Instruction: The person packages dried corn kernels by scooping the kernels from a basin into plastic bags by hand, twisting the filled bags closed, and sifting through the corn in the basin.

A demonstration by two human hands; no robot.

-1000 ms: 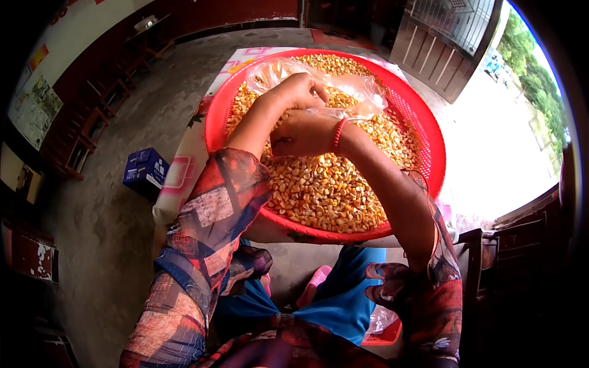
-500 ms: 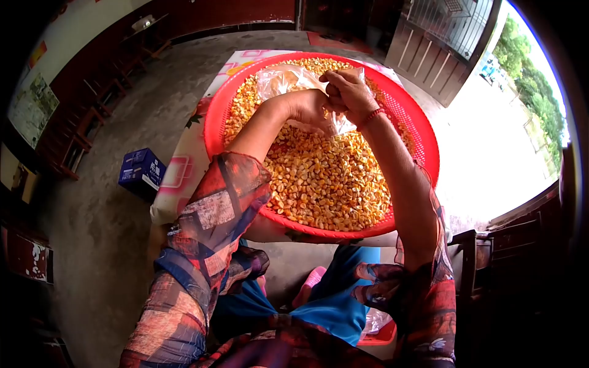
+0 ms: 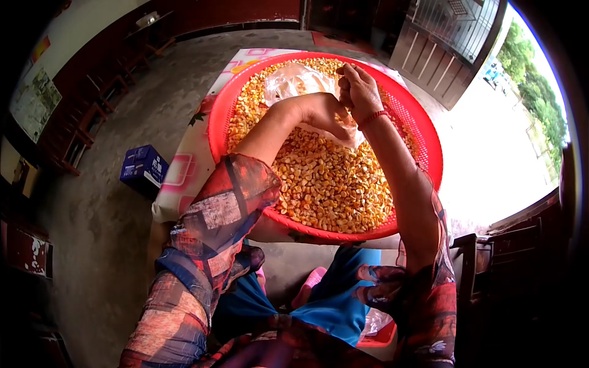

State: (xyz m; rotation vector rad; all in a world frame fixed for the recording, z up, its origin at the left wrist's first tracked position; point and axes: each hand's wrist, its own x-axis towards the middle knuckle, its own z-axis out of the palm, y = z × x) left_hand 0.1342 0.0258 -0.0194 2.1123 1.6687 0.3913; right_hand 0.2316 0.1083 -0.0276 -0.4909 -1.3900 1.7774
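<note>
A clear plastic bag (image 3: 294, 83) lies over the corn kernels (image 3: 334, 190), which spread across a wide red basket (image 3: 423, 122). My left hand (image 3: 328, 115) is at the bag's near side, its fingers bent round the plastic, with a flap of it hanging below. Close beside it, my right hand (image 3: 361, 92) has its fingers curled in a pinch at the bag's edge. The fingertips are partly hidden, and what lies inside the bag is hard to make out.
Under the basket stands a table with a patterned cloth (image 3: 178, 172). A blue box (image 3: 143, 168) sits on the floor to the left. At the right are an open door (image 3: 438, 52) and a dark wooden chair (image 3: 475, 257). A red container (image 3: 383, 334) is by my legs.
Both hands have shifted slightly right with the bag. My left hand has turned, and its thumb now shows lower down; my right hand has risen a little.
</note>
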